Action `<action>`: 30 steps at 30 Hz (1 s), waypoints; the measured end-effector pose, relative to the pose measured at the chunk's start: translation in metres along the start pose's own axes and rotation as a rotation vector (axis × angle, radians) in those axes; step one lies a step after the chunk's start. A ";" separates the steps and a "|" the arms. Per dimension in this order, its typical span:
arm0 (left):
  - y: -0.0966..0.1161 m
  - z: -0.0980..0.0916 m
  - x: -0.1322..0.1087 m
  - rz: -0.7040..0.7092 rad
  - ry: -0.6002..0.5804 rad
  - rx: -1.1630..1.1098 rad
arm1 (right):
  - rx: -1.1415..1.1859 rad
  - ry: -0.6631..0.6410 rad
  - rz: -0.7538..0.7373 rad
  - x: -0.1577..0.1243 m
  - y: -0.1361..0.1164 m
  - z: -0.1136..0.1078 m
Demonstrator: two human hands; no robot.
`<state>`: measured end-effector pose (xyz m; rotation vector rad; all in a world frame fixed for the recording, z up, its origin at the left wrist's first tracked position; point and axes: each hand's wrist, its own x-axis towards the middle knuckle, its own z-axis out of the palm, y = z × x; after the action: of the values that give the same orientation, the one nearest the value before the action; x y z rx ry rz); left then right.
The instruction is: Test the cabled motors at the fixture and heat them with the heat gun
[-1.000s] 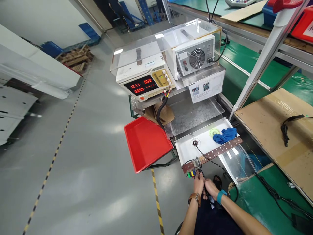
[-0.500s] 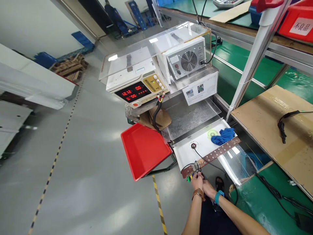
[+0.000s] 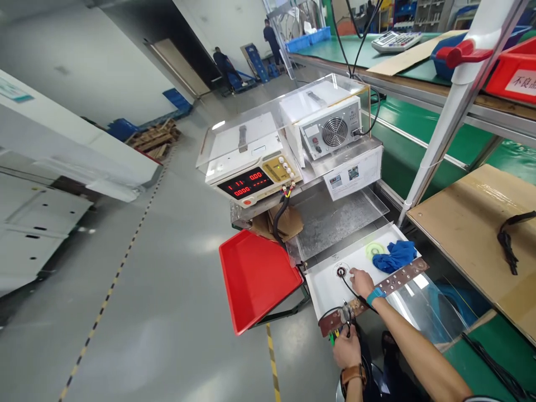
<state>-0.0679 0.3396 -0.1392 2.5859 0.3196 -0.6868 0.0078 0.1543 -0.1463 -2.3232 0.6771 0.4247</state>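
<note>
My left hand (image 3: 347, 349), with a brown watch strap on the wrist, is closed around a clip and wires at the near end of a copper bar (image 3: 377, 296) with holes. My right hand (image 3: 362, 282), with a teal band on the wrist, rests on the white tray (image 3: 322, 287), fingers reaching to a small round black part (image 3: 341, 272) with a black wire running from it to the clip. A blue cloth (image 3: 396, 255) and a green tape ring (image 3: 374, 249) lie further right on the tray.
A power supply (image 3: 255, 181) with red digits and a fan unit (image 3: 335, 131) sit under a clear cover. A red tray (image 3: 255, 276) hangs to the left. A cardboard-topped bench (image 3: 473, 223) with a black cable (image 3: 508, 240) is right. Two people stand far off.
My right hand has left the clip and moved up onto the white tray by the round black part. My left hand stays at the clip. The view has tilted upward.
</note>
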 end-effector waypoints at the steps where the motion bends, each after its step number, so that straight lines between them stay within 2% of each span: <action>1: 0.000 -0.002 0.001 0.013 -0.004 0.013 | -0.005 -0.014 -0.010 0.016 -0.003 0.004; 4: -0.001 -0.004 0.007 0.064 -0.041 0.042 | -0.021 -0.055 -0.088 0.049 -0.008 0.023; 7: -0.005 -0.005 0.015 0.081 -0.097 0.069 | -0.038 -0.061 -0.125 0.063 -0.006 0.039; 16: -0.006 -0.013 0.031 0.087 -0.324 -0.021 | -0.082 -0.081 -0.132 0.077 0.000 0.049; 30: -0.008 -0.007 0.044 0.062 -0.386 -0.060 | -0.096 -0.074 -0.152 0.081 0.004 0.059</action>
<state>-0.0305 0.3541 -0.1590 2.3305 0.1329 -1.1092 0.0645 0.1633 -0.2283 -2.4168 0.4497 0.4793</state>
